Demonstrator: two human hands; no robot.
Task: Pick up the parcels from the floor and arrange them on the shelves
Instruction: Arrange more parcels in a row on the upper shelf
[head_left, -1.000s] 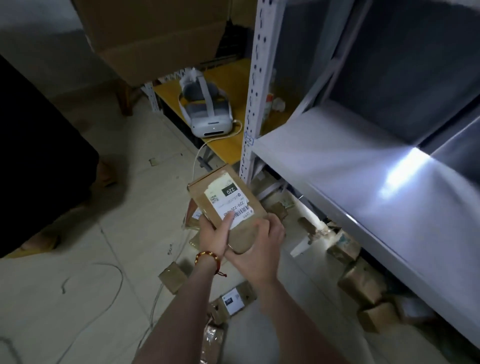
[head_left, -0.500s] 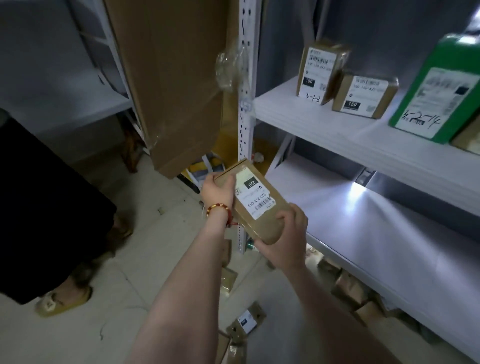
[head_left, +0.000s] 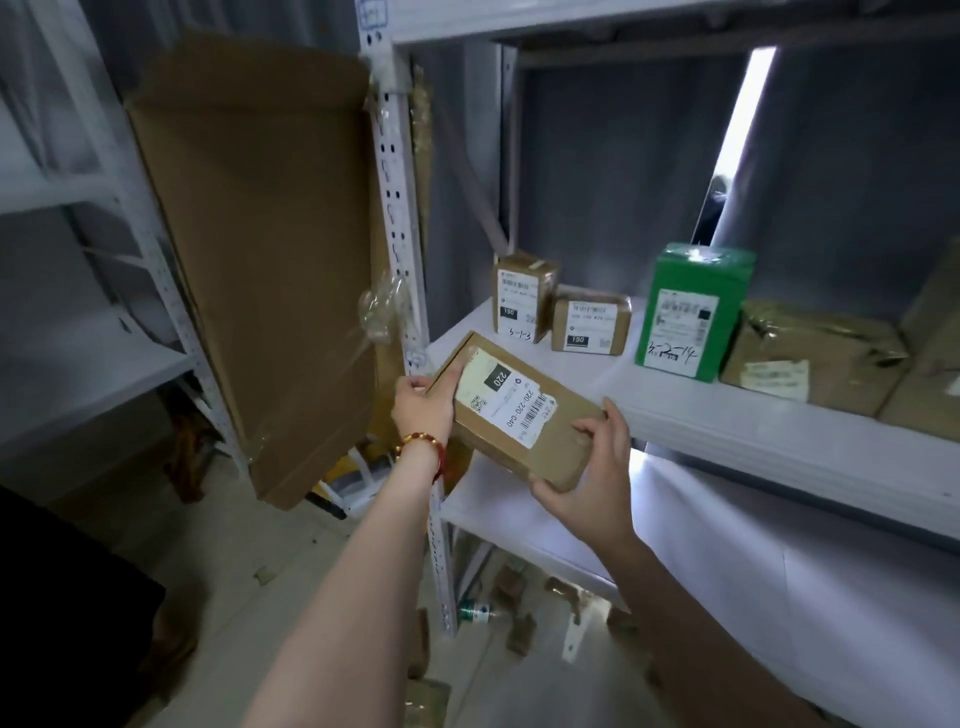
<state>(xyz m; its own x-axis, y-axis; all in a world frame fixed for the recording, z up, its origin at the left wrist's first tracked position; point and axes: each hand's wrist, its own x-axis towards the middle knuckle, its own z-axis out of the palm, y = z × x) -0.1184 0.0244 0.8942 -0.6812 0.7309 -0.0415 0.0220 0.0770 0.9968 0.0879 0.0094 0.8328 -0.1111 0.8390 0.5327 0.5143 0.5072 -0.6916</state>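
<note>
Raised since a moment ago, the parcel (head_left: 519, 410) sits tilted at the shelf (head_left: 727, 426) edge (label up), left hand (head_left: 423, 408) and right hand (head_left: 592, 483) clamped on its ends.

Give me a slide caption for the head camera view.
Both hands, left hand and right hand, hold a labelled brown parcel beside the shelf.
</note>
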